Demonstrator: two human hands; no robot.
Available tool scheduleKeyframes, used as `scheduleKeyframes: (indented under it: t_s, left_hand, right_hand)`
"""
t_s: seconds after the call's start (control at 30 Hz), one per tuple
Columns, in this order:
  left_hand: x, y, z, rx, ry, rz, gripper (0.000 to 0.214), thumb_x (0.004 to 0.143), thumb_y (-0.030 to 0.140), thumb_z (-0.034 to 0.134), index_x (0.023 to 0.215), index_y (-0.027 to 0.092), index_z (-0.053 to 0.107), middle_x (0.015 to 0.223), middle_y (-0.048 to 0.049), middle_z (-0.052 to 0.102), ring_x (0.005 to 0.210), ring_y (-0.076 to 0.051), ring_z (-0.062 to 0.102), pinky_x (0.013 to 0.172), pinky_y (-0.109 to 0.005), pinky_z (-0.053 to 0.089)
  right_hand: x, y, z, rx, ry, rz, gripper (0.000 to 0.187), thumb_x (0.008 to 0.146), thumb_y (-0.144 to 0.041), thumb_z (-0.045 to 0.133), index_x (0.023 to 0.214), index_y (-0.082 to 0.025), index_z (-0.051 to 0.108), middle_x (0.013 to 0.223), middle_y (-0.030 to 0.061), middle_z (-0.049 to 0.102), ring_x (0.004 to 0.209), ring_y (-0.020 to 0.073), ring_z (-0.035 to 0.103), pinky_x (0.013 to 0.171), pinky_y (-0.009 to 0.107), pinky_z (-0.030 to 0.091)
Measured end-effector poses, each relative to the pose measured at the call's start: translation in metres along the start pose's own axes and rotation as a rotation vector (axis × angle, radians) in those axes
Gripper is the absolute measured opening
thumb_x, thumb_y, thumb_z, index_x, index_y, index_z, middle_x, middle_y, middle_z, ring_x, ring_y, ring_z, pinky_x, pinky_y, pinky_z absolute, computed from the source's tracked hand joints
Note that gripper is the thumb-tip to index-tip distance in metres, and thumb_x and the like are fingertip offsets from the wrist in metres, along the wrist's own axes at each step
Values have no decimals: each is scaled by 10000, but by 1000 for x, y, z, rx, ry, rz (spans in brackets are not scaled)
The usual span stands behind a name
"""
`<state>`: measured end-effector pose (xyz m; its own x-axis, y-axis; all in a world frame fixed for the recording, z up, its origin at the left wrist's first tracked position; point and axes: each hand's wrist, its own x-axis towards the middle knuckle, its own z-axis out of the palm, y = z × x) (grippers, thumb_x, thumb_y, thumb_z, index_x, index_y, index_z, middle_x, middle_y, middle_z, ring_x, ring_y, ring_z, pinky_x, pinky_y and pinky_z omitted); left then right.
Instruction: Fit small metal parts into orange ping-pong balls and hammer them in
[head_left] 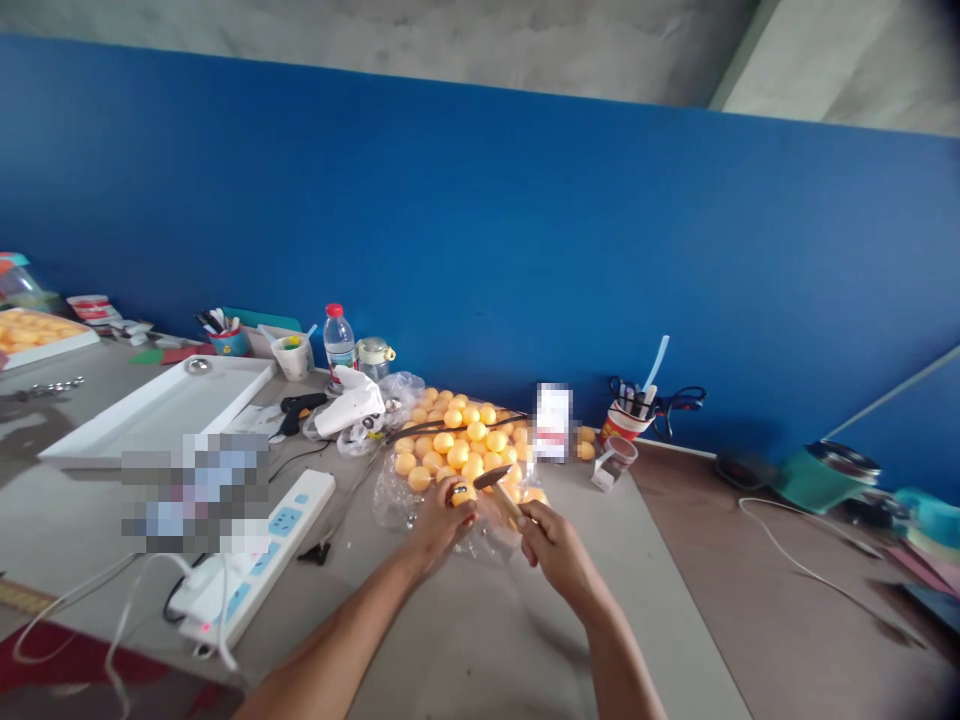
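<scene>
My left hand (pixel 441 515) grips an orange ball (pixel 461 494) at the near edge of a pile of several orange balls (pixel 454 440) lying on a clear plastic bag. My right hand (pixel 553 545) holds a knife (pixel 496 485) by its wooden handle, with the blade tip touching the held ball. Both hands are over the grey table (pixel 480 640), just in front of the pile.
A white power strip (pixel 259 555) with cables lies at the left. A white tray (pixel 161 405), a white glue gun (pixel 349 408), a water bottle (pixel 338 340) and cups stand behind. A red cup of scissors (pixel 626 420) stands at the right, and teal appliances (pixel 825 475) further right.
</scene>
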<state>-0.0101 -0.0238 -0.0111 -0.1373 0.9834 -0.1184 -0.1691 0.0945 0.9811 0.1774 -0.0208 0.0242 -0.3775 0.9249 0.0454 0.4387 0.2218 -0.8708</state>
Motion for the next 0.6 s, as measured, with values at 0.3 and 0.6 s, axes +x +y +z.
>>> scheduleKeyframes:
  t_s: [0.3, 0.6]
  left_hand:
    - [6, -13, -5, 140, -45, 35, 480, 691, 350, 696, 1108, 151, 566, 754, 0, 598, 625, -123, 558, 602, -252, 446]
    - [2, -10, -4, 160, -35, 14, 455, 718, 309, 662, 1132, 158, 552, 719, 14, 588, 621, -126, 578, 574, -235, 451]
  right_hand:
    - [-2, -5, 3, -105, -31, -79, 225, 889, -284, 431, 680, -205, 446, 605, -18, 491, 556, 123, 462, 565, 249, 360]
    - [-3, -3, 2, -66, -39, -7, 239, 898, -322, 423, 685, -214, 421, 556, -31, 486, 531, 123, 453, 569, 259, 357]
